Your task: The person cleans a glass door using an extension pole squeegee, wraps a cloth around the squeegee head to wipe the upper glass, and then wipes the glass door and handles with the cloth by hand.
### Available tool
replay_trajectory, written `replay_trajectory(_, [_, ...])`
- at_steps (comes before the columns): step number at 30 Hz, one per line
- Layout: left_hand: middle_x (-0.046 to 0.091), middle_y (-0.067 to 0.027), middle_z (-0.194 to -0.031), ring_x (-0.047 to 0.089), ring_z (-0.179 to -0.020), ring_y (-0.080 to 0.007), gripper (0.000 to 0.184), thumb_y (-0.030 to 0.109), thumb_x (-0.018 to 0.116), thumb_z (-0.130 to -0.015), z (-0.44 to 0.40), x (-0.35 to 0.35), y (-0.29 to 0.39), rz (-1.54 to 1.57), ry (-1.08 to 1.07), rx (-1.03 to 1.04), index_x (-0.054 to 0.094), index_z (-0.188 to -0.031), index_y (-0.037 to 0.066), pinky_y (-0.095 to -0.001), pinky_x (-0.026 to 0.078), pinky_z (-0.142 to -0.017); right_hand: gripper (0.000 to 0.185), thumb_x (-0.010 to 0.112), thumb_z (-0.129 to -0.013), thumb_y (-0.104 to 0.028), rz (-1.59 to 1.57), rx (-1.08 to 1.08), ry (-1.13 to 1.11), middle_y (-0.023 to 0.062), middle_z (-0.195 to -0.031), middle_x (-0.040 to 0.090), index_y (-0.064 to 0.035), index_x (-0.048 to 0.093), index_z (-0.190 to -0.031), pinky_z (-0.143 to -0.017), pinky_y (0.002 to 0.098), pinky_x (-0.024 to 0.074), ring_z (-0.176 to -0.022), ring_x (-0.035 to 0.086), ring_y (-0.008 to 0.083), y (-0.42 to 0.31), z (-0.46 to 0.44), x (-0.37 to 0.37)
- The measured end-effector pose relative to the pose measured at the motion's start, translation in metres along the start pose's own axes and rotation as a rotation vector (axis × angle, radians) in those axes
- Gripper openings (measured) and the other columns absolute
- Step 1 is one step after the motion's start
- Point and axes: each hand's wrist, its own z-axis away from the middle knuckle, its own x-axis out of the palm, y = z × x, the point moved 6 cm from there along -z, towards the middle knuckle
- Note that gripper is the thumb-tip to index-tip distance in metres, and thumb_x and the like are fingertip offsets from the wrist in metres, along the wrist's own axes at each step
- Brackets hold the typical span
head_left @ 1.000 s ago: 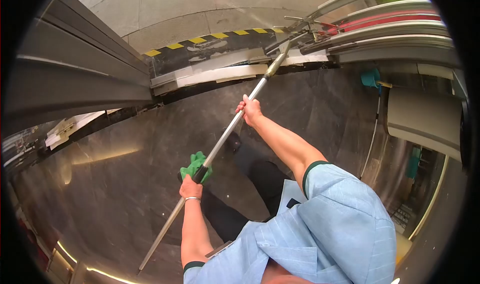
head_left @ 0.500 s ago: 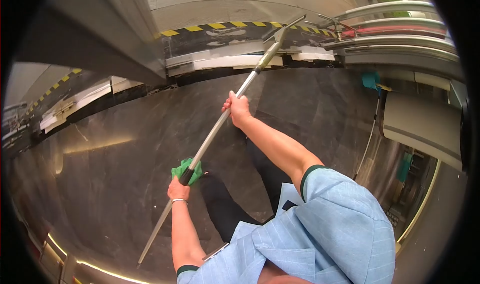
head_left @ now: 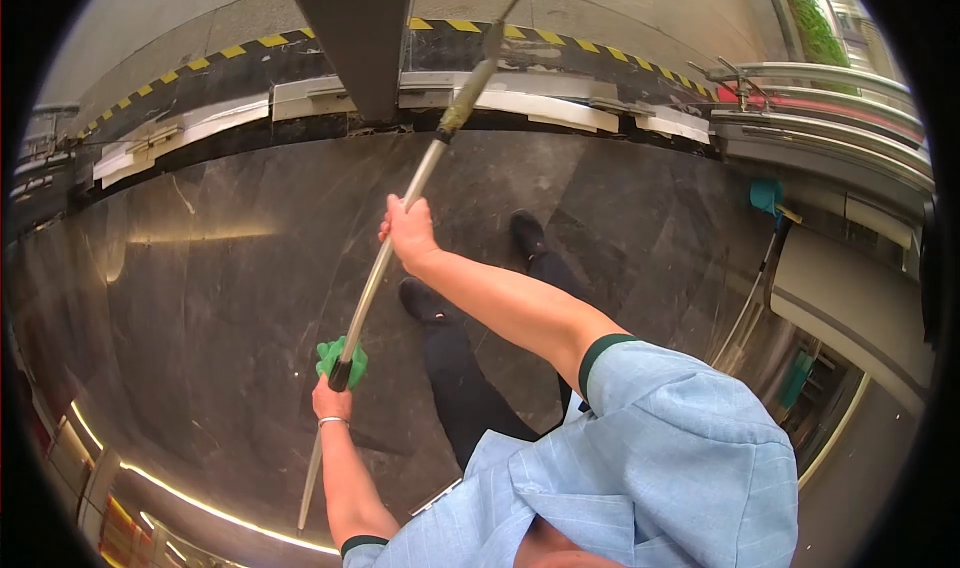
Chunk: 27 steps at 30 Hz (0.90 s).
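A long silver extension pole [head_left: 372,288] with a thin squeegee head [head_left: 513,6] slants across the view, its head raised toward the wall. My right hand [head_left: 410,230] is closed around the upper part of the pole. Lower down, my left hand [head_left: 332,398] grips the pole near its black collar [head_left: 341,373]. A crumpled green cloth [head_left: 352,361] bunches against the pole just above my left hand, and how it is held is hidden. The pole's thin lower end [head_left: 308,488] passes beyond my left wrist.
A dark pillar [head_left: 358,38] stands ahead, near white ledge panels [head_left: 540,108] and a yellow-black striped strip [head_left: 545,36]. Metal rails [head_left: 820,88] run at the right. A teal-headed long-handled tool [head_left: 766,196] leans by a beige panel [head_left: 850,278]. Dark floor [head_left: 230,308] lies below.
The pole and both hands have shifted left in view, and the pole stands steeper. The squeegee head has moved up and left. Both shoes now show, and the pillar appears further right.
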Motion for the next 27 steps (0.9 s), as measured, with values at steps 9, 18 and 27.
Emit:
replay_trajectory(9, [0.065,-0.0223,-0.088,0.060,-0.086,-0.0429,0.027,0.023,0.065,-0.078,0.033,0.013,-0.044,0.116,0.084,-0.106,0.064,-0.102,0.010,-0.0479,0.047,-0.073,0.025,0.054,-0.094,-0.025,0.205,0.014,-0.113,0.0053,-0.071,0.049,-0.0049,0.038,-0.094,-0.044,0.0303,0.0457,-0.052,0.049,0.0132,0.035,0.015,0.053])
replay_trajectory(18, [0.065,-0.0218,-0.087,0.061,-0.085,-0.0429,0.025,0.020,0.066,-0.077,0.068,0.030,-0.031,0.078,0.049,-0.145,0.064,-0.099,0.008,-0.0486,0.047,-0.074,0.024,0.053,-0.095,-0.023,0.101,0.103,-0.176,0.0053,-0.071,0.049,-0.0047,0.038,-0.093,-0.051,0.0316,0.0526,-0.056,0.052,0.0135,0.050,0.018,0.000])
replay_trajectory(27, [0.065,-0.0173,-0.086,0.061,-0.085,-0.0390,0.029,0.010,0.066,-0.066,0.042,0.070,0.095,-0.292,-0.107,0.038,0.056,-0.093,0.008,-0.0481,0.048,-0.075,0.022,0.052,-0.093,-0.023,-0.255,0.179,0.183,0.0057,-0.071,0.049,-0.0046,0.041,-0.090,-0.052,0.0368,0.0569,-0.054,0.054,0.0156,0.036,-0.036,-0.216])
